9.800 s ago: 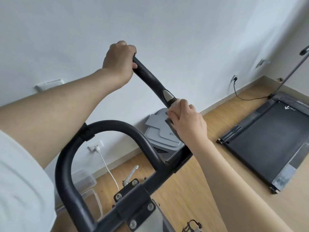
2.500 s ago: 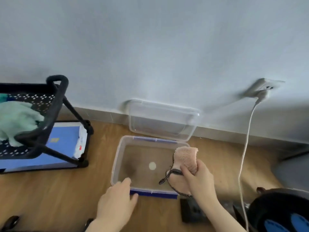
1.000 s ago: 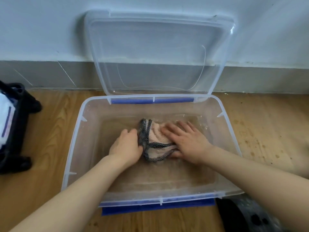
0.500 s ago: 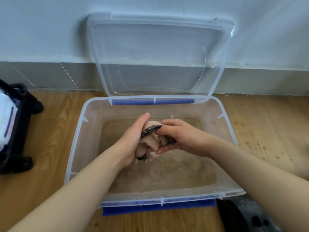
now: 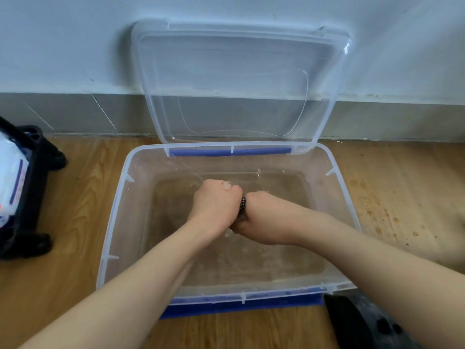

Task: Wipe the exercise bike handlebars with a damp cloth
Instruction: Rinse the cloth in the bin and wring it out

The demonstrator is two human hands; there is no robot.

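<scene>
- Down on the wooden floor (image 5: 75, 197), close to the wall (image 5: 63, 41), a clear plastic tub (image 5: 118, 215) sits with shallow, cloudy brownish water (image 5: 251, 260) in its bottom
- Its clear lid (image 5: 239, 79) is off and leans upright against the wall and the grey skirting (image 5: 70, 112), with its lower edge just behind the tub's far rim
- Both forearms of the person reach in from the near side, and the hands meet over the water near the middle of the tub
- The left hand (image 5: 216, 205) is clenched round one end of the cloth (image 5: 242, 206), knuckles up, a thumbnail showing on top
- The right hand (image 5: 264, 217) is clenched round the other end, pressed right up against the left
- The cloth is almost wholly buried in the two fists; only a sliver of dark mesh edging shows in the seam between them
- A blue strip (image 5: 226, 151) runs along the tub's far side, and another along its near side
- Well off to the left stands a black cart (image 5: 32, 197) holding a white pack (image 5: 10, 172)
- A black rounded thing (image 5: 364, 323) lies just beside the tub's near right corner; what it is I cannot tell
</scene>
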